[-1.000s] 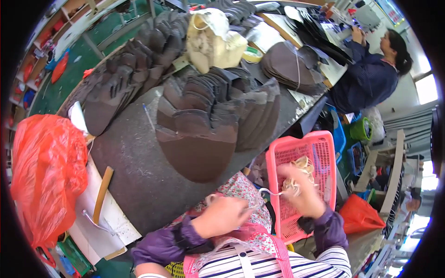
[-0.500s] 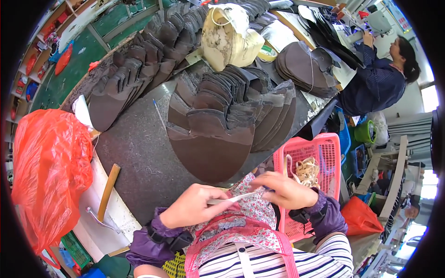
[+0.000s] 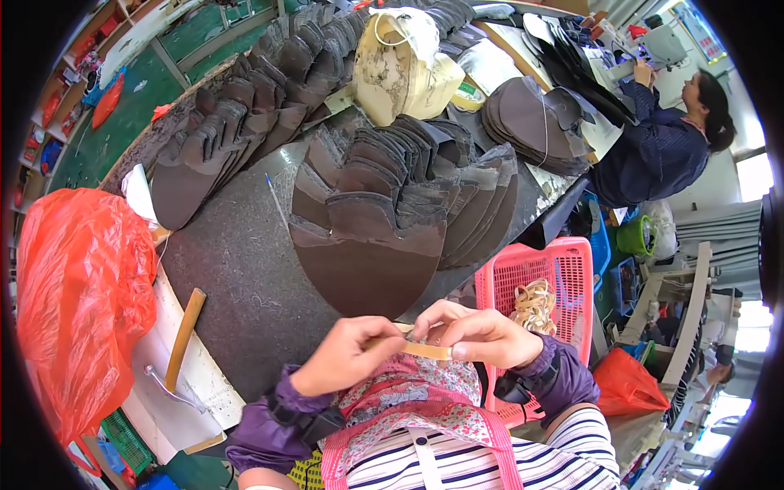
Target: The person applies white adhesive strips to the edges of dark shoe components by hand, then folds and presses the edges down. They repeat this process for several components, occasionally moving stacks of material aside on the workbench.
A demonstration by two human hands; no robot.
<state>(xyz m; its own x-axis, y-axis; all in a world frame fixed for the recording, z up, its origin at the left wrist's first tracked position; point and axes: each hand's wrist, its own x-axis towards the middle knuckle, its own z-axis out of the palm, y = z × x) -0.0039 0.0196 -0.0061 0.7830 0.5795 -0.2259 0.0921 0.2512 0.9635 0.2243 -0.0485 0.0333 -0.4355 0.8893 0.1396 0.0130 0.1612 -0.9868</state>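
In front of my apron, both hands are closed on one narrow tan strip (image 3: 427, 350), stretched short between them. My left hand (image 3: 349, 353) pinches its left end between thumb and fingers. At the other end, my right hand (image 3: 496, 336) grips it with thumb and forefinger, and its other fingers curl above. A pale piece of the strip also shows at the fingertips. Just beyond my hands lies a fanned stack of dark brown shoe-upper pieces (image 3: 367, 269) on the dark worktable (image 3: 237, 269).
A pink basket (image 3: 581, 282) with a coil of tan strips (image 3: 535, 305) stands to my right. At left hang a red plastic bag (image 3: 86, 302) and a wooden-handled tool (image 3: 186, 339). More brown pieces (image 3: 184, 184) line the back; a co-worker (image 3: 653, 147) sits far right.
My right hand has come down and closed on the strip's right end. The strip has turned from its pale edge to its tan flat side. My left hand keeps its hold.
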